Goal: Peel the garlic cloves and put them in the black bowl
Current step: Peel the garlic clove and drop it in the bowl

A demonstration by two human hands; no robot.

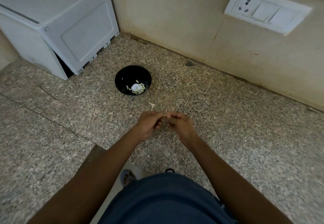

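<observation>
A speckled stone table meets a cream wall with a white socket plate — a white appliance fills the corner. Near the black bowl, left hand and right hand pinch a garlic clove together.

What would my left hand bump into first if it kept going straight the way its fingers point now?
Most likely the right hand: the left hand points its fingertips rightward at it, both pinching a small garlic clove between them. They look almost touching, though depth is unclear.
</observation>
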